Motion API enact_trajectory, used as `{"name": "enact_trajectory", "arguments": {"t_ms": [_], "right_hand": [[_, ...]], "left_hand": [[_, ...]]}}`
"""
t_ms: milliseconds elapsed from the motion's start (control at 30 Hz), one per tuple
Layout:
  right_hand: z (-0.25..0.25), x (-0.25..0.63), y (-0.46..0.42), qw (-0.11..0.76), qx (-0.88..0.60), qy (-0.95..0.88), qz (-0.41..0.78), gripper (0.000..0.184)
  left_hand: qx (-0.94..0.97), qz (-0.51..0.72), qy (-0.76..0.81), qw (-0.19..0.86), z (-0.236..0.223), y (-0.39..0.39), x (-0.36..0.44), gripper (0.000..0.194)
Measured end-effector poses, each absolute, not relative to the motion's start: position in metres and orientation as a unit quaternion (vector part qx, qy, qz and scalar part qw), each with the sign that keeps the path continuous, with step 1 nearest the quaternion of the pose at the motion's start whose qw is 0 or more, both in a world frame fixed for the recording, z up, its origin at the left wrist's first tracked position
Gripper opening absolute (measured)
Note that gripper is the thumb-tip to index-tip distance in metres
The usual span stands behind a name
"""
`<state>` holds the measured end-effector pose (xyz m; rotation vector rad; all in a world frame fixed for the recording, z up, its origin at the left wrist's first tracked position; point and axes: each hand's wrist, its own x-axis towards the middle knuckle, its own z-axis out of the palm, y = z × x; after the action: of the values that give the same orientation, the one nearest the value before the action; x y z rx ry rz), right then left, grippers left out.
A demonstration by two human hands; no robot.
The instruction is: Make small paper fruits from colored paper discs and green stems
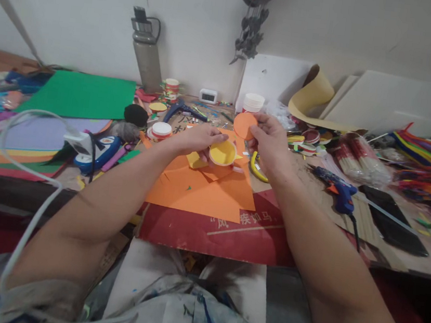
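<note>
My left hand grips a small paper cup by its rim, tilted so its yellow inside faces me. Between the thumb and fingers of my right hand is an orange paper disc, held just above and to the right of the cup, apart from it. Below both hands lie orange paper sheets on a red board. A yellow scrap rests beside my left hand. Yellow-handled scissors lie under my right hand, partly hidden.
On the right are a blue glue gun, a black phone-like slab and colourful pipe cleaners. A grey bottle stands at the back, near a green sheet. A white cable loops across the left side.
</note>
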<state>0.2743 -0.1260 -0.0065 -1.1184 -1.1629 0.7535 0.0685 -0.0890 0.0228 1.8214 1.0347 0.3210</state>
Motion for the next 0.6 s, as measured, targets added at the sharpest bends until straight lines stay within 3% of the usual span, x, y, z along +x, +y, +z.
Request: {"name": "enact_trajectory", "arguments": {"t_ms": [200,367,600], "right_hand": [[-0.0073,0.2715,-0.1288,0.619,-0.497,-0.520,0.314,0.021],[-0.0044,0.2727,-0.1295,0.610,-0.499,-0.525,0.323,0.024],[-0.0004,0.2697,-0.1328,0.604,-0.518,-0.517,0.317,0.018]], "left_hand": [[0.779,0.076,0.411,0.467,0.0263,-0.0930,0.0673,0.033],[0.861,-0.004,0.354,0.365,0.0285,-0.0962,0.0679,0.041],[0.921,0.014,0.293,0.255,0.0238,-0.0890,0.0660,0.046]]}}
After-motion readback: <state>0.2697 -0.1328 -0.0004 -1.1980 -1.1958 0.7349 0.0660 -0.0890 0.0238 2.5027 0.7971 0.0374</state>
